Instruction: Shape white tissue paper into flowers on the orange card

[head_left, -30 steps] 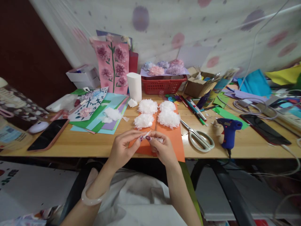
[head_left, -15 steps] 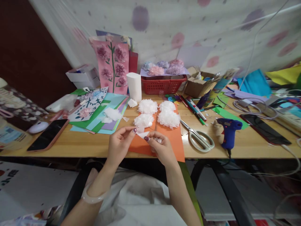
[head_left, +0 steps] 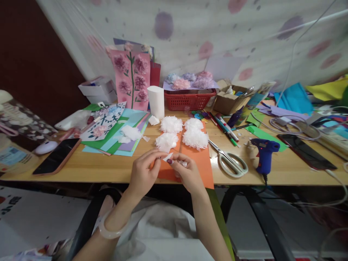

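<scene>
White paper scrap (head_left: 168,157) is pinched between the fingertips of both hands. The left hand (head_left: 143,174) and right hand (head_left: 188,174) are closed on it just over the near edge of the table (head_left: 108,169), above an orange sheet (head_left: 201,167). Fingers cover most of the scrap, so its shape is unclear. A white paper flower (head_left: 166,141) lies just beyond, and scissors (head_left: 231,162) rest to the right.

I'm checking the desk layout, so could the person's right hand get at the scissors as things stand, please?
Probably yes: the scissors lie on the table right of the orange sheet, with nothing between them and the right hand. That hand, though, pinches a white paper scrap with the left hand.
</scene>
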Available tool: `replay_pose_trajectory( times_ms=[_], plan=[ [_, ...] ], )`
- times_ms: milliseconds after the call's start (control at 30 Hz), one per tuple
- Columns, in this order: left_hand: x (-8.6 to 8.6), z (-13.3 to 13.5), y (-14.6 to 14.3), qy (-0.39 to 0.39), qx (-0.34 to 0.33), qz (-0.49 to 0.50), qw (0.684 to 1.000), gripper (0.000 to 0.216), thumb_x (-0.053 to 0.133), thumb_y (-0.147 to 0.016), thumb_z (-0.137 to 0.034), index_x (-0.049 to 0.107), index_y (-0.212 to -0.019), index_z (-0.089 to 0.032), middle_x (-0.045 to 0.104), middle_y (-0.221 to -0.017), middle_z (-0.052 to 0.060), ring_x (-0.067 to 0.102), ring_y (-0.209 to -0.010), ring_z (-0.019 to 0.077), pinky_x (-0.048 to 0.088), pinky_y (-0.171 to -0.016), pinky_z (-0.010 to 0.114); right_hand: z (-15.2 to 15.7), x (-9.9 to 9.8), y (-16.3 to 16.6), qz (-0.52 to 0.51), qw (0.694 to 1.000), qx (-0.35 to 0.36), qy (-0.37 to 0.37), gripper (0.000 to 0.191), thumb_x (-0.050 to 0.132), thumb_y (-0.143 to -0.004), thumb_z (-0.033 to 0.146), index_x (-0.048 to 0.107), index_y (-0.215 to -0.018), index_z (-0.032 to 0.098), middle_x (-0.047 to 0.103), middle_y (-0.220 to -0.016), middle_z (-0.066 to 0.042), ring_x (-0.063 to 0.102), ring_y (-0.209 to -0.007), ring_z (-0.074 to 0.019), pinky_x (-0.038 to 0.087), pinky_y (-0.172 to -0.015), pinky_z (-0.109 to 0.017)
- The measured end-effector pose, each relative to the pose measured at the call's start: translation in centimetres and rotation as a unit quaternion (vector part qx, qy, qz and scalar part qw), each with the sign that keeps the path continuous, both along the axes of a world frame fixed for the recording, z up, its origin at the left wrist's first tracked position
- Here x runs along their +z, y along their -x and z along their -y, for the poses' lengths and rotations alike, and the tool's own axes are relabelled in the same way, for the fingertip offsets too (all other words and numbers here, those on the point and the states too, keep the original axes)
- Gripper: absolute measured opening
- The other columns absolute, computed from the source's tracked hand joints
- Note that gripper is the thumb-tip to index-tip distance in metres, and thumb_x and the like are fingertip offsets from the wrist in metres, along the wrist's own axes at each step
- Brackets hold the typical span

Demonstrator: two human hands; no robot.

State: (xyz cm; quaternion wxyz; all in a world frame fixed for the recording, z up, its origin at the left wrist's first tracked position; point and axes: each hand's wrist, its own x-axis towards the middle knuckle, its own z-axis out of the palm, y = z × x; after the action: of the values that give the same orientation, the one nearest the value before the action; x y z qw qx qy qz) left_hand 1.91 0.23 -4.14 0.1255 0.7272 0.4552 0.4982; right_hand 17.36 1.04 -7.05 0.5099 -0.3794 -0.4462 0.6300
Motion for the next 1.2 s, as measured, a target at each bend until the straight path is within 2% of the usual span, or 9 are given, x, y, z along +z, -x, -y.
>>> replay_pose_trajectory(
  times_ms=[167, 567, 733, 900, 1033, 1100, 1200],
  plan=[
    [0.2, 0.2, 0.1, 0.043, -0.035, 0.028, 0.998, 0.03, 0.051, -0.086, -0.01, 0.077, -0.095, -0.02, 0.08, -0.1, 0.005, 0.075, -0.095, 0.0185, 0.059, -0.087, 0.028, 0.0, 0.0, 0.0, -0.014, 1.0, 0.002, 0.007, 0.028, 0.078, -0.075, 0.045, 0.071, -0.081, 0.019, 0.035, -0.053, 0.008, 0.022, -0.045, -0.0056, 0.018, -0.042, -0.022],
    [-0.4, 0.1, 0.0, 0.154, -0.068, 0.154, 0.974, 0.02, 0.064, -0.082, -0.019, 0.078, -0.096, -0.018, 0.08, -0.101, 0.008, 0.075, -0.096, 0.0224, 0.06, -0.09, 0.033, 0.0, -0.2, -0.1, -0.016, 1.0, 0.002, 0.018, 0.029, 0.076, -0.077, 0.047, 0.073, -0.081, 0.018, 0.033, -0.051, 0.009, 0.021, -0.045, -0.0061, 0.016, -0.043, -0.023],
    [-0.2, -0.4, -0.3, 0.198, -0.045, 0.212, 0.956, 0.017, 0.069, -0.082, -0.03, 0.077, -0.09, -0.017, 0.081, -0.095, 0.008, 0.077, -0.09, 0.023, 0.062, -0.083, 0.033, -0.1, -0.2, 0.1, 0.001, 1.0, -0.007, 0.014, 0.027, 0.075, -0.076, 0.045, 0.073, -0.082, 0.019, 0.035, -0.051, 0.008, 0.022, -0.045, -0.0064, 0.016, -0.043, -0.024],
    [-0.5, -1.0, 0.1, 0.19, 0.0, 0.248, 0.95, 0.027, 0.071, -0.081, -0.035, 0.071, -0.099, -0.015, 0.08, -0.095, 0.01, 0.077, -0.089, 0.0222, 0.062, -0.08, 0.031, -0.1, -0.4, 0.1, -0.002, 1.0, -0.006, 0.014, 0.026, 0.075, -0.076, 0.045, 0.07, -0.079, 0.019, 0.037, -0.052, 0.008, 0.022, -0.045, -0.0064, 0.015, -0.043, -0.024],
    [-0.7, -1.3, 0.7, 0.144, 0.031, 0.254, 0.956, 0.012, 0.068, -0.081, -0.027, 0.067, -0.087, -0.017, 0.079, -0.089, 0.006, 0.076, -0.088, 0.0194, 0.06, -0.078, 0.026, -0.1, -0.5, 0.0, 0.005, 1.0, -0.012, 0.014, 0.028, 0.075, -0.076, 0.047, 0.069, -0.079, 0.02, 0.036, -0.051, 0.008, 0.022, -0.046, -0.0069, 0.016, -0.044, -0.024],
    [-0.5, -1.2, 0.9, 0.122, 0.053, 0.235, 0.963, 0.009, 0.065, -0.082, -0.025, 0.068, -0.086, -0.018, 0.079, -0.09, 0.005, 0.075, -0.089, 0.0188, 0.059, -0.079, 0.026, 0.0, -0.5, 0.0, 0.003, 1.0, -0.01, 0.019, 0.028, 0.075, -0.076, 0.047, 0.069, -0.079, 0.019, 0.035, -0.052, 0.008, 0.022, -0.045, -0.0069, 0.016, -0.043, -0.024],
    [0.1, -0.7, 0.8, 0.105, 0.054, 0.165, 0.979, 0.018, 0.056, -0.086, -0.02, 0.074, -0.09, -0.019, 0.079, -0.096, 0.005, 0.074, -0.093, 0.0185, 0.059, -0.083, 0.027, -0.1, -0.4, 0.0, -0.001, 1.0, -0.009, 0.023, 0.029, 0.075, -0.075, 0.047, 0.069, -0.079, 0.019, 0.037, -0.053, 0.008, 0.022, -0.045, -0.0066, 0.015, -0.043, -0.024]
  ],
)
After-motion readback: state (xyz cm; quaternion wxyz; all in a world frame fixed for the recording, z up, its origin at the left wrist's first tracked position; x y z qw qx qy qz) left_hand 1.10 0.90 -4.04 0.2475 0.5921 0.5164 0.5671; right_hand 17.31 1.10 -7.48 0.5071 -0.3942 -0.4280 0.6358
